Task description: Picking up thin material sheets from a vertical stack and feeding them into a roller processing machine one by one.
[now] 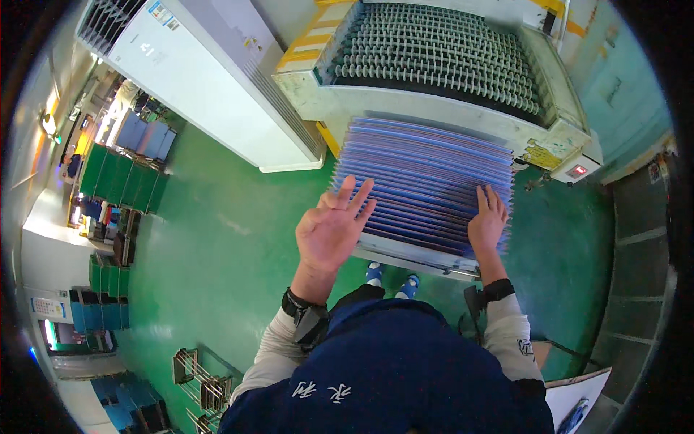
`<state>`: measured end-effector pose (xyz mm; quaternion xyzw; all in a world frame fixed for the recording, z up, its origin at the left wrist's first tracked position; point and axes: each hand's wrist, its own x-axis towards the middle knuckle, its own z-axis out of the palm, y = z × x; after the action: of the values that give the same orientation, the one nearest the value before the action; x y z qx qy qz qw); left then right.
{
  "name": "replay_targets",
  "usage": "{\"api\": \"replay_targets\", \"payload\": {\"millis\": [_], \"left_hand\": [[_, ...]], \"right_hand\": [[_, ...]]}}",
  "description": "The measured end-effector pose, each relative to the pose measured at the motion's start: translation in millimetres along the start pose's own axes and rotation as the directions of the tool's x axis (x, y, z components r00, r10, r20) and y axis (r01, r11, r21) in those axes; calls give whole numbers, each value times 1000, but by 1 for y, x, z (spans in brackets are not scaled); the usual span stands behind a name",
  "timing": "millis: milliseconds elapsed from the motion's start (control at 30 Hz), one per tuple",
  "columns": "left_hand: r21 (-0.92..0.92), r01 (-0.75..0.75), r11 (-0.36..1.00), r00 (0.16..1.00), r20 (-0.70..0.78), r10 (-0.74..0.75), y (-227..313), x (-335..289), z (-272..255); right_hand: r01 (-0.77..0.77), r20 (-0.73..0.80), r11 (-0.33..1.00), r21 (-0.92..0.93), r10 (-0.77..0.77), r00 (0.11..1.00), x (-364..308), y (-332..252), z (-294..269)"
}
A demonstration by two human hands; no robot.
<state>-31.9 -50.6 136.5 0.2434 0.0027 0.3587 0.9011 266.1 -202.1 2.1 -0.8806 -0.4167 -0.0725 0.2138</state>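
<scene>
In front of me is a rack filled with a close row of thin, bluish-purple panels standing on edge. My left hand is raised at the near left corner of this row, palm turned up and fingers spread, with nothing in it. Over at the right end, my right hand rests its stretched fingers on the panels' upper edges. Whether a fingertip reaches between two panels is too small to tell. Both wrists wear dark straps.
Beyond the rack stands a machine with rows of disc rollers and a red-lit switch. A tall white air conditioner is at its left. Green crates, blue crates and metal frames line the left side.
</scene>
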Motion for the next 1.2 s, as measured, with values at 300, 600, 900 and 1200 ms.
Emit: {"api": "replay_targets", "payload": {"millis": [300, 600, 900, 1200], "left_hand": [[-63, -24, 998, 999, -27, 22, 28, 1, -28], [-71, -5, 997, 995, -97, -2, 55, -9, -74], [-153, 9, 988, 993, -111, -26, 67, 1, -93], [-178, 51, 983, 994, -81, -67, 65, 13, -100]], "right_hand": [[-25, 46, 999, -32, 26, 999, 0, -1, 2], [-25, 47, 995, -97, 30, 998, -2, 2, 0], [-22, 41, 999, 44, 20, 999, 6, 7, 7], [-241, 13, 797, 554, 282, 959, -4, 8, -29]]}}
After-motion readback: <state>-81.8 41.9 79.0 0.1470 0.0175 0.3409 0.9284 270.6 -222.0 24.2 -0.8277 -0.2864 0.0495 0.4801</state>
